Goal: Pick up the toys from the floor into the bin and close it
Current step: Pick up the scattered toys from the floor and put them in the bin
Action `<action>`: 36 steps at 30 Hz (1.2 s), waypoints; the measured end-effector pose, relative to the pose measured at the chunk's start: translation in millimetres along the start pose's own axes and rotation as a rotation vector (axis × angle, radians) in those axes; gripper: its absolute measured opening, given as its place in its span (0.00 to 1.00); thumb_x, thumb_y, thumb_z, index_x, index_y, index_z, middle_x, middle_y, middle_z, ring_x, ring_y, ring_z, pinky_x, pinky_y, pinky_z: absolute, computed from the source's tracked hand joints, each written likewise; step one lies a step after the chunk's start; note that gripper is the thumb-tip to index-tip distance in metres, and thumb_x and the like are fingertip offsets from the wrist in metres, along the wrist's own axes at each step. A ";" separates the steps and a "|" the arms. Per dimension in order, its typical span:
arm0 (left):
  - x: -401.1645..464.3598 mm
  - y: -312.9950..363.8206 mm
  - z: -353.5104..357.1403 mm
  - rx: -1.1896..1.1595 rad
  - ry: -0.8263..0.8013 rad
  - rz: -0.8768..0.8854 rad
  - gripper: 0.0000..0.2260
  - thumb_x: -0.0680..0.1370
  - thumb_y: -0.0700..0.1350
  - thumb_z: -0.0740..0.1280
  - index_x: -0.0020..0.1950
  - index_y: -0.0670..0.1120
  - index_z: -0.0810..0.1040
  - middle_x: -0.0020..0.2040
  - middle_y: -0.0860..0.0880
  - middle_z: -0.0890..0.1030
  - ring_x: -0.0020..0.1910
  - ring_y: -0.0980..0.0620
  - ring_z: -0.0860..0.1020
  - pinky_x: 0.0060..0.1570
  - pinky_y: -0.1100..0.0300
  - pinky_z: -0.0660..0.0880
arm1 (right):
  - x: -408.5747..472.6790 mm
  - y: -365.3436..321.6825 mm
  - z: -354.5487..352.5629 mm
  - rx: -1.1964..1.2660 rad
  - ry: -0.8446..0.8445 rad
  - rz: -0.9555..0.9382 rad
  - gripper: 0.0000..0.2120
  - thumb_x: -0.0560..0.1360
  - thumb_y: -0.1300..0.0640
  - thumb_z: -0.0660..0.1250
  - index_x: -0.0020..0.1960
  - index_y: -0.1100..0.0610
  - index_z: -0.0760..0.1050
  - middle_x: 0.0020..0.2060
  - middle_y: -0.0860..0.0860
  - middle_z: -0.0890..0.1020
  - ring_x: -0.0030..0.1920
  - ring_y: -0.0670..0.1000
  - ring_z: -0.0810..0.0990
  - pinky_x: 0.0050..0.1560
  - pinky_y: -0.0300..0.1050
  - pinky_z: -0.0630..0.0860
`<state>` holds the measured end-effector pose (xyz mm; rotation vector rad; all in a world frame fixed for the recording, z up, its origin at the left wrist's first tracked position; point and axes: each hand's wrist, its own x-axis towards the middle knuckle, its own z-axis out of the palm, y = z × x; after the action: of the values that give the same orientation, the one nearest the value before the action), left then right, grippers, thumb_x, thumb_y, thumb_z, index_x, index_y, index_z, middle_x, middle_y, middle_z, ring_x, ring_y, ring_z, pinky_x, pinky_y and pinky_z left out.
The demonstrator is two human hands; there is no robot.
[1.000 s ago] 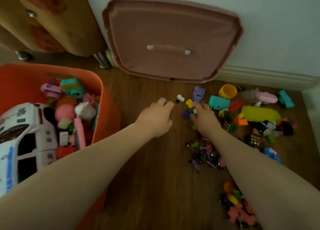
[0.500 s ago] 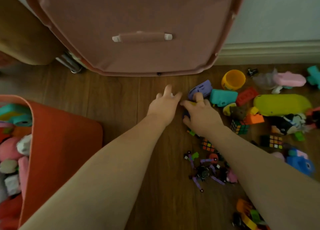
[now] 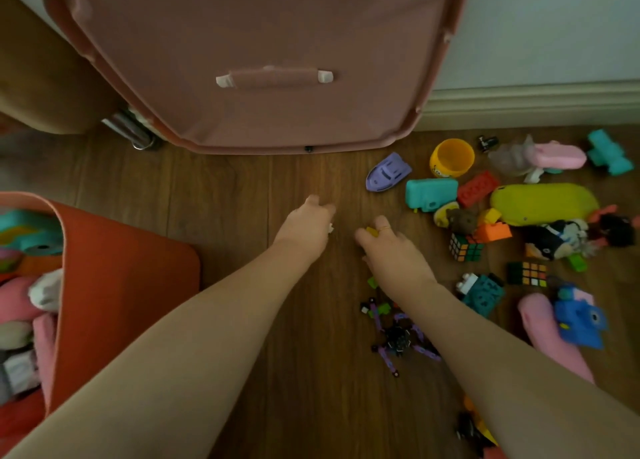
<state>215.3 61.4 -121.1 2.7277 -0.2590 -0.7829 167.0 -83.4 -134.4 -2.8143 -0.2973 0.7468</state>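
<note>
While the left hand point(image 3: 304, 228) curls round a small white toy point(image 3: 331, 227) and the right hand point(image 3: 389, 247) pinches a yellow piece point(image 3: 372, 231), both grips sit full above the floor point(image 3: 242, 188). Gathering is underway; next, carry them left to the orange bin point(image 3: 121, 268). Right of the grips lie many toys; beyond, the lid point(image 3: 263, 60) leans on the wall.

The orange bin point(image 3: 114, 268) is cut off by the left edge — its far wall is out of view. The pink lid point(image 3: 259, 36) runs off the top. The left hand point(image 3: 304, 228) hides all but a white scrap, the right hand point(image 3: 388, 247) all but a yellow bit — neither can be identified.
</note>
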 end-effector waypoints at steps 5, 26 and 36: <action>-29.2 2.6 -11.3 -0.466 0.076 -0.060 0.10 0.75 0.39 0.66 0.55 0.46 0.76 0.51 0.49 0.75 0.48 0.52 0.75 0.40 0.64 0.72 | -12.2 1.6 1.8 0.170 0.033 0.085 0.13 0.77 0.62 0.61 0.60 0.55 0.66 0.65 0.57 0.64 0.54 0.61 0.76 0.51 0.53 0.74; -263.8 -109.7 -111.3 -0.680 0.616 -0.181 0.10 0.72 0.45 0.67 0.51 0.54 0.72 0.44 0.51 0.79 0.39 0.50 0.77 0.40 0.57 0.71 | -102.0 -240.8 -117.2 1.744 -0.189 -0.079 0.04 0.78 0.62 0.60 0.46 0.56 0.72 0.45 0.54 0.75 0.45 0.52 0.80 0.43 0.43 0.79; -275.2 -115.9 -105.6 -0.437 0.733 -0.187 0.18 0.75 0.39 0.62 0.65 0.44 0.71 0.62 0.48 0.72 0.57 0.52 0.71 0.51 0.66 0.65 | -103.5 -267.6 -100.5 1.097 -0.048 -0.221 0.22 0.80 0.59 0.57 0.74 0.52 0.62 0.73 0.53 0.63 0.72 0.51 0.64 0.72 0.52 0.63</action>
<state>52.9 263.0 61.2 2.4261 0.2959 0.1503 92.7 131.6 67.4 -1.7022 -0.1296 0.6411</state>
